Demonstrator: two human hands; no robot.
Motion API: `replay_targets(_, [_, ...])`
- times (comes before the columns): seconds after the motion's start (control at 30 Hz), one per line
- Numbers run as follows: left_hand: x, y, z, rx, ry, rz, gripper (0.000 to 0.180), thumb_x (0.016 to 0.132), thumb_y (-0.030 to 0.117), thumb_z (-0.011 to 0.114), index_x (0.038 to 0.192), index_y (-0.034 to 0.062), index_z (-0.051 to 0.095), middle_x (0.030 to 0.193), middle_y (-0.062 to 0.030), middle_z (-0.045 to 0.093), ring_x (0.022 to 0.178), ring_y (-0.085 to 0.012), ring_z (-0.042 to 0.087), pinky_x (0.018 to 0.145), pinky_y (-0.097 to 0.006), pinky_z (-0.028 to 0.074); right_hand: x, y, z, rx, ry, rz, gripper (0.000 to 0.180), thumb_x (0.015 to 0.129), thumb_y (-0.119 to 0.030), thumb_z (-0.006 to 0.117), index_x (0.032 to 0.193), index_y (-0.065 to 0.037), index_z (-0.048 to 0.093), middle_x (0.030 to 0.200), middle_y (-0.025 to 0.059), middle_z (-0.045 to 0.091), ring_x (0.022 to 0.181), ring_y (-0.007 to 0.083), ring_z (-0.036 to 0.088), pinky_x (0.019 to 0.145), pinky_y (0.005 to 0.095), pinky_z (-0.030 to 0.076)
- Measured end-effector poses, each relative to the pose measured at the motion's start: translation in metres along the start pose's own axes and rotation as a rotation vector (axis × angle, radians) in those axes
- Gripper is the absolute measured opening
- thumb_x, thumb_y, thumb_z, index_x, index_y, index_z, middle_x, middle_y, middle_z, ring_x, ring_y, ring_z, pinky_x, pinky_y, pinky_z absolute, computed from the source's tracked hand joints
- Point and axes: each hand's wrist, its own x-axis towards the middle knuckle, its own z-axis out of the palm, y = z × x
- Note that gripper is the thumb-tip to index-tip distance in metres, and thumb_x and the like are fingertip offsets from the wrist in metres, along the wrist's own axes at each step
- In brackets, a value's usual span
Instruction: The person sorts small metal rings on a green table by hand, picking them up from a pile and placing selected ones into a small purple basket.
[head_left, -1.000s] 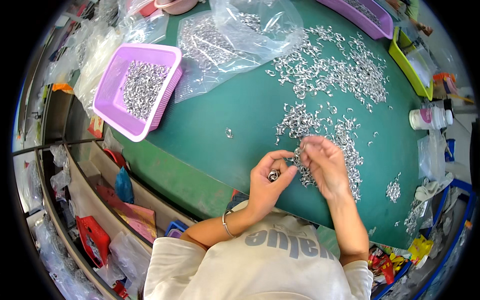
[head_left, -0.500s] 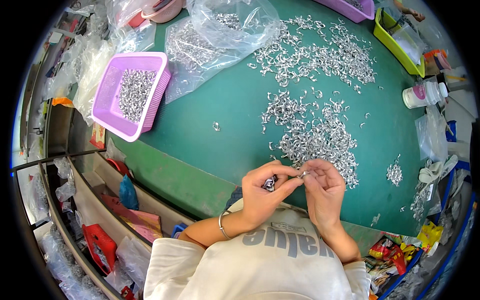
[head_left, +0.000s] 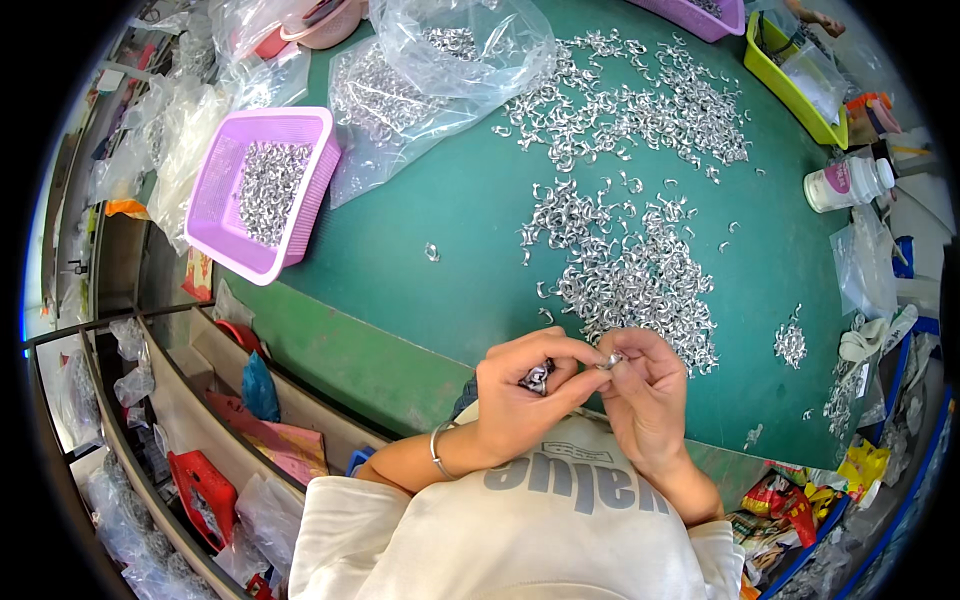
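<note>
Close to my body, above the table's near edge, my two hands meet fingertip to fingertip. A small shiny curved metal piece (head_left: 612,360) is pinched where the thumbs and forefingers come together. My left hand (head_left: 510,392) also keeps several more silver pieces (head_left: 537,377) curled in its palm. Only its thumb and forefinger reach out to the pinched piece. My right hand (head_left: 650,400) is closed, with its other fingers bent and partly hidden. Just beyond the hands lies a large pile of similar curved pieces (head_left: 640,285) on the green table (head_left: 410,300).
At left, a purple basket (head_left: 320,185) holds many pieces, beside a clear plastic bag (head_left: 365,165) of them. Farther back lies another spread pile (head_left: 640,110). A small heap (head_left: 790,345) and a white bottle (head_left: 845,185) are at right, near a yellow-green basket (head_left: 790,85).
Both hands have shifted slightly nearer my body, still joined at the fingertips. The pinched piece shows a little more between them. The piles and baskets look the same.
</note>
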Motion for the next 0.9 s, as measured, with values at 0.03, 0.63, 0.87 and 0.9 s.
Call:
replay_targets(0.03, [-0.0002, 0.0004, -0.0010, -0.022, -0.011, -0.038, 0.015, 0.066, -0.012, 0.063, 0.077, -0.0026, 0.060, 0.055, 0.0014, 0.044, 0.051, -0.0046, 0.041, 0.046, -0.020, 0.038, 0.0003, 0.0000, -0.0009, 0.000, -0.022, -0.010, 0.018, 0.081, 0.001, 0.056, 0.099, 0.001, 0.054, 0.092, 0.0100, 0.056, 0.080, 0.0140, 0.055, 0.071, 0.0261, 0.045])
replay_targets(0.63, [0.0047, 0.0073, -0.0081, -0.043, -0.072, -0.176, 0.013, 0.070, -0.005, 0.064, 0.083, -0.0018, 0.062, 0.056, 0.0020, 0.044, 0.052, -0.0031, 0.039, 0.047, -0.019, 0.033, 0.0046, 0.0047, -0.0002, -0.235, 0.009, -0.218, 0.013, 0.078, 0.006, 0.056, 0.091, 0.004, 0.056, 0.090, 0.0129, 0.056, 0.078, 0.0148, 0.054, 0.069, 0.0258, 0.044])
replay_targets(0.87, [0.0054, 0.0091, -0.0106, 0.158, -0.063, 0.120, 0.021, 0.062, -0.009, 0.067, 0.081, -0.0011, 0.063, 0.053, -0.0011, 0.044, 0.047, -0.0054, 0.036, 0.043, -0.021, 0.027, 0.0053, 0.0021, 0.0040, -0.170, -0.032, -0.052, 0.013, 0.081, 0.005, 0.053, 0.092, 0.002, 0.057, 0.093, 0.0101, 0.057, 0.084, 0.0138, 0.054, 0.074, 0.0259, 0.043])
replay_targets(0.9, [0.0055, 0.0096, -0.0105, 0.159, -0.063, 0.118, 0.021, 0.062, -0.009, 0.067, 0.081, -0.0010, 0.063, 0.053, -0.0009, 0.044, 0.047, -0.0054, 0.036, 0.043, -0.021, 0.027, 0.0053, 0.0021, 0.0035, -0.147, -0.033, -0.030, 0.013, 0.081, 0.005, 0.054, 0.093, 0.002, 0.057, 0.093, 0.0100, 0.057, 0.084, 0.0138, 0.054, 0.075, 0.0260, 0.043])
